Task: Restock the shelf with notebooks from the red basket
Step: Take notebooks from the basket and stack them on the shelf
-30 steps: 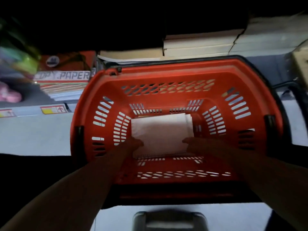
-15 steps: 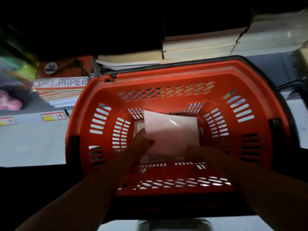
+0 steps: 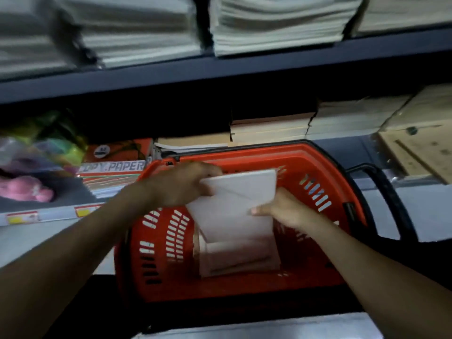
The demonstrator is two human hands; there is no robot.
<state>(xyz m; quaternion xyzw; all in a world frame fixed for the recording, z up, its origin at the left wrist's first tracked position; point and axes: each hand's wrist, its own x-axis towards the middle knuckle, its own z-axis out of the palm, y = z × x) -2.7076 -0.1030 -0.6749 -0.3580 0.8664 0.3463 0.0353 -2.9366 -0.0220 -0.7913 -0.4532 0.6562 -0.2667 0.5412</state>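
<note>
A red basket (image 3: 156,270) with slotted walls stands on a pale ledge in front of the shelves. Above its opening I hold a small stack of white notebooks (image 3: 234,206), tilted. My left hand (image 3: 181,184) grips the stack's upper left corner. My right hand (image 3: 281,211) grips its right edge, thumb on the cover. More white notebooks (image 3: 239,258) lie on the basket floor beneath. The shelf (image 3: 220,67) above carries stacks of pale notebooks (image 3: 276,23).
Behind the basket lie brown-edged book stacks (image 3: 271,130), a ream marked COPY PAPER (image 3: 112,167), and coloured packets (image 3: 39,148) at the left. A black basket handle (image 3: 389,192) hangs at the right. A wooden board (image 3: 415,148) sits at the far right.
Both hands have lifted a stack of notebooks from the basket floor up above its rim. The view has tilted upward, bringing the upper shelf into sight.
</note>
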